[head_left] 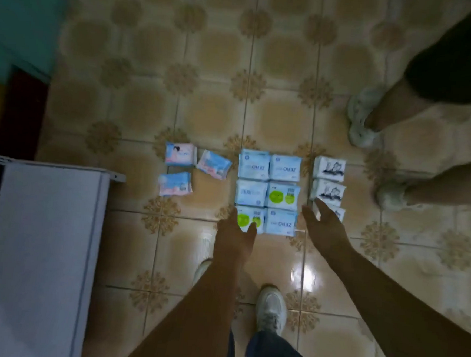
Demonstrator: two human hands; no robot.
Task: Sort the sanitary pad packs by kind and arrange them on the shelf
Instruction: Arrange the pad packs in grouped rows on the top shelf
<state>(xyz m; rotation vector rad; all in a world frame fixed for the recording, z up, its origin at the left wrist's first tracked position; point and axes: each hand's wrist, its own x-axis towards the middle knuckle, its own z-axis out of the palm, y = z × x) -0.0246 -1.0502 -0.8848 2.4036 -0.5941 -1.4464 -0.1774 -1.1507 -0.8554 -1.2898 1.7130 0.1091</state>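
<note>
Pad packs lie on the tiled floor in three groups. Three pink-and-blue packs (pixel 180 154) sit at the left. Several light-blue "ZERO" packs (pixel 285 168), some with green circles (pixel 283 197), form a two-column block in the middle. Three white packs with dark drawings (pixel 329 169) form a column at the right. My left hand (pixel 235 234) hovers open over the nearest green-circle pack (pixel 246 217). My right hand (pixel 323 227) is open, fingers spread, covering part of the nearest white pack (pixel 338 213). The white shelf (pixel 41 233) stands at the left.
Another person's legs and pale shoes (pixel 364 118) stand at the right, close to the white packs. My own feet in white shoes (pixel 270 308) are below the packs. A teal wall and dark doorway edge (pixel 23 105) lie at the far left.
</note>
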